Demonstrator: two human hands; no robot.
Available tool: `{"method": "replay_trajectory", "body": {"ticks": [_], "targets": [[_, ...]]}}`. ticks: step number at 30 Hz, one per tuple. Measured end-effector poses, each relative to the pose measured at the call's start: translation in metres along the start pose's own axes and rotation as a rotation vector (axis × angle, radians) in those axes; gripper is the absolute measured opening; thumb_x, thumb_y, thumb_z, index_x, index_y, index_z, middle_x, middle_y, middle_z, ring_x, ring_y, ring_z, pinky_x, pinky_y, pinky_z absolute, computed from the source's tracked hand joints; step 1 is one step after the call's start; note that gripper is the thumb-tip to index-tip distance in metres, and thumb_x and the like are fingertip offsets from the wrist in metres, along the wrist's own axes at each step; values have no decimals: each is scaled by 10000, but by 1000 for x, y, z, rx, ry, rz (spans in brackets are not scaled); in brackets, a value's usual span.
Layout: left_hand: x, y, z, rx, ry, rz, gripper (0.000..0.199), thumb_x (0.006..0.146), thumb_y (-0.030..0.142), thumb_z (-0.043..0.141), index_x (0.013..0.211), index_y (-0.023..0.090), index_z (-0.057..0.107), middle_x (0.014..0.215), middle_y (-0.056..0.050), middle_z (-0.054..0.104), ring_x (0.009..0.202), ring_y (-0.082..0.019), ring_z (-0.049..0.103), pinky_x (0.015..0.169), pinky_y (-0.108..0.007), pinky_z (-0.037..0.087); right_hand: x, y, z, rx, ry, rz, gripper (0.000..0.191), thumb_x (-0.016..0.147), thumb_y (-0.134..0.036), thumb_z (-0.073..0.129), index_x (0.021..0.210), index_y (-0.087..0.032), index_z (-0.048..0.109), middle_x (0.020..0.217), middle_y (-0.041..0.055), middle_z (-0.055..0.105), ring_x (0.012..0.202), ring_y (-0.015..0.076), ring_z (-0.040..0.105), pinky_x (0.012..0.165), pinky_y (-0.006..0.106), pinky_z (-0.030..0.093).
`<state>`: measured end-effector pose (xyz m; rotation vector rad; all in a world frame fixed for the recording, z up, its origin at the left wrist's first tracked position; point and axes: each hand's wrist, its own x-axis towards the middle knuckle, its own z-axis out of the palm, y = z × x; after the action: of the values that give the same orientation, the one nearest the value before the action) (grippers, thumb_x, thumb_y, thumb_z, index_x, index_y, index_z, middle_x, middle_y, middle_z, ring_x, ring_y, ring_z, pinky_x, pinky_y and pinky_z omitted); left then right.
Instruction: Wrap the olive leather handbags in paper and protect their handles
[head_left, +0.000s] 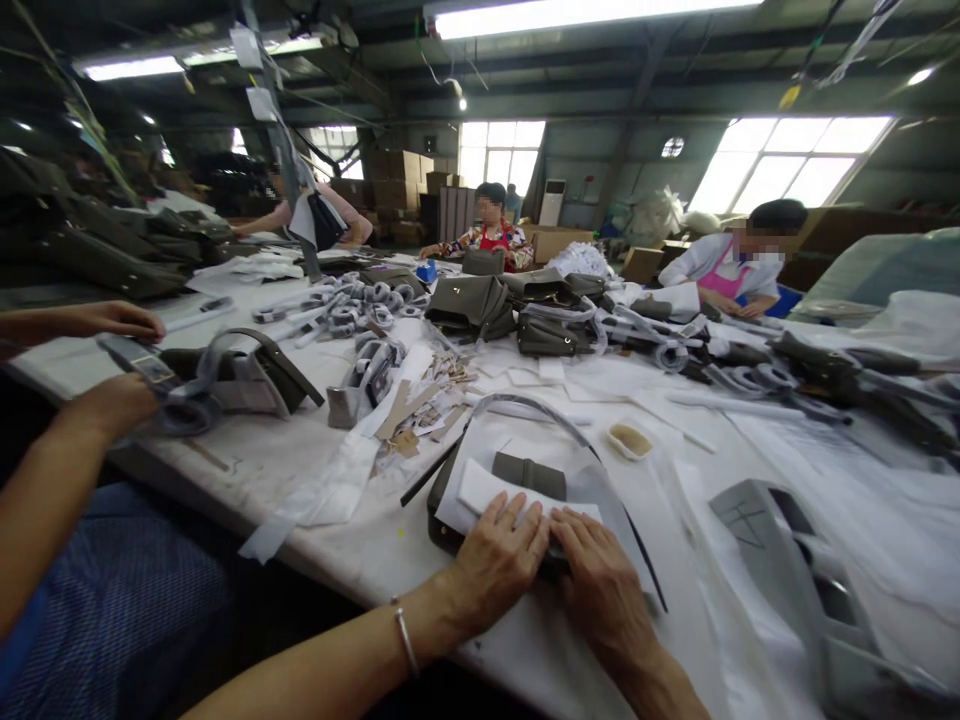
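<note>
A dark handbag (444, 500) lies on the white table in front of me, its handle (525, 403) arching behind it in clear wrap. White padding (487, 487) rests over the bag, around a dark green strap piece (529, 474). My left hand (504, 545), with a bracelet at the wrist, presses flat on the padding's near edge, fingers stretched forward. Beside it, nearly touching, my right hand (596, 565) lies on the same edge with its fingers extended. The bag's near side is hidden under both hands.
At the left, a neighbour's hands (124, 400) hold a wrapped strap beside another bag (247, 385). Paper scraps (420, 410), a small dish (630, 441) and a grey tape dispenser (795, 570) surround my bag. Bags (469, 305) and wrapped straps (352, 305) are piled farther back, near seated people.
</note>
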<state>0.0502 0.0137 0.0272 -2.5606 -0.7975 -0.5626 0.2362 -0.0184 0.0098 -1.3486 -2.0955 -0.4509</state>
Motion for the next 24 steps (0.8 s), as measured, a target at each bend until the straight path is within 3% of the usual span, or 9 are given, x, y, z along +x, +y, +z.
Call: {"method": "replay_trajectory", "body": {"ticks": [4,6,10,12,14,17,21,24], "targets": [[-8,8,12,19,66,-41,423,995,247,389,1372,93,507,1384,-162,555,1278,-292,524,1073,-455,418,1,18,-7,22,-119,-70,629,604,-87,478,1206,-224,597,1139,85,726,1006,269,691,874,394,566],[-12,9,19,22,98,-46,465,989,298,406,1394,85,487,1416,-166,526,1297,-306,504,1078,-453,419,14,34,-18,129,-265,-130,572,657,-144,534,1214,-243,618,1169,77,722,1014,271,700,862,374,580],[-14,10,39,56,281,-79,400,956,275,459,1315,143,577,1363,-127,577,1205,-301,582,1010,-428,489,78,57,-38,404,-639,12,278,817,-245,589,1064,-293,706,1003,11,771,877,215,736,778,293,592],[-12,12,50,63,405,-114,333,943,257,475,1221,174,639,1293,-108,627,1127,-281,633,950,-403,531,118,61,-33,436,-640,121,215,876,-301,565,1020,-283,723,938,14,778,833,213,740,743,296,590],[-9,14,59,58,492,-141,291,938,261,484,1146,194,675,1222,-91,667,1072,-263,661,898,-375,561,150,63,-14,376,-536,171,218,903,-335,548,1006,-264,726,923,30,779,832,222,740,734,313,586],[-5,15,69,81,581,-164,219,911,299,557,1055,234,709,1133,-55,707,997,-240,691,819,-339,595,177,67,34,159,-439,113,255,933,-253,482,1030,-241,718,955,41,775,869,203,731,767,304,568],[0,16,85,155,645,-179,101,869,314,650,932,302,728,1076,-8,732,894,-173,711,717,-266,614,187,69,99,-84,-480,20,404,834,-16,434,1077,-194,704,1047,96,745,952,210,698,818,313,524],[2,16,93,181,623,-152,77,887,305,646,904,279,716,946,-18,737,785,-157,712,628,-249,611,192,68,127,-185,-530,33,424,789,29,421,1058,-153,693,1049,149,720,958,244,680,789,334,500]]}}
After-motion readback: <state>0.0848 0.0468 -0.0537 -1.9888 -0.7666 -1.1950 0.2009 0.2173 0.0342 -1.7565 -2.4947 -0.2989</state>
